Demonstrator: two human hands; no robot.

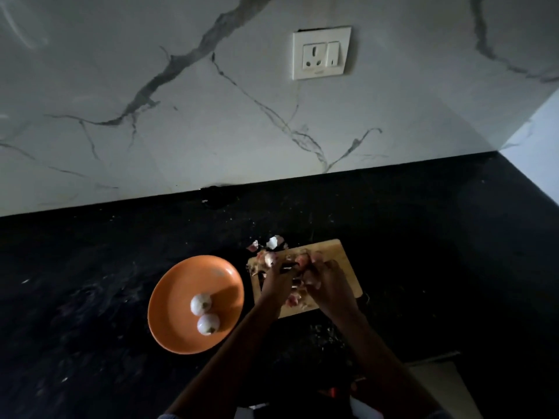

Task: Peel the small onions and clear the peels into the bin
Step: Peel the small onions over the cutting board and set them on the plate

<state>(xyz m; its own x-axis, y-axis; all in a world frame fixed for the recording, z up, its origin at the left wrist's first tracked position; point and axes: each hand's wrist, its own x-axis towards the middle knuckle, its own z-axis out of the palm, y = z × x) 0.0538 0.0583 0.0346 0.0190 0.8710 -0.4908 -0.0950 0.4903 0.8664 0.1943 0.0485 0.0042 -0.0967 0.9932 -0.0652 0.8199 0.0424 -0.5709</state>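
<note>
Nearest the camera, at the bottom of the frame, two bare forearms rise from the lower edge and converge over a wooden cutting board [344,252] right of centre. The left hand [276,282] and the right hand [329,285] meet above the board's middle, fingers curled together around a small pinkish onion [302,260]; which fingers pinch it, and whether a dark tool lies between the hands, cannot be told in the dim light. Loose peels [292,300] lie on the board beneath and between the wrists, and more are heaped at the board's upper left corner.

Just left of the board, an orange plate [181,285] rests on the black countertop [90,282] and holds two peeled onions [200,303], pale and round, touching each other near the plate's lower middle.

Just beyond the board's upper left corner, a few peel scraps [273,241] lie on the bare countertop, one of them whitish.

Farther back, the countertop meets a white marble-patterned wall [211,131] with grey veins. At upper centre-right of the frame, a white socket plate [321,52] with one switch is set into that wall.
</note>
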